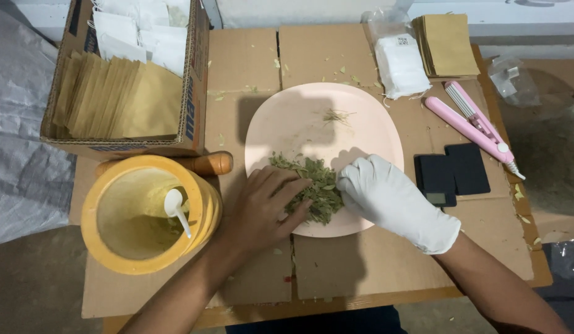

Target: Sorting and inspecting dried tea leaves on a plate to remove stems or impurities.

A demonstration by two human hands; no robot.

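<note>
Currently two hands on one herb pile (313, 188), one pink plate (324, 124): left hand (265, 207) bare, right hand (389, 198) gloved, both loosely cupped.

The person's left hand (268, 207), entering from the lower left of the frame, is bare, with no glove, ring or watch, and its forearm carries no sleeve. The right hand (392, 198), at lower right, wears a thin white disposable glove, slightly wrinkled, ending in a loose cuff just past the wrist; the forearm beyond is unsleeved.
</note>
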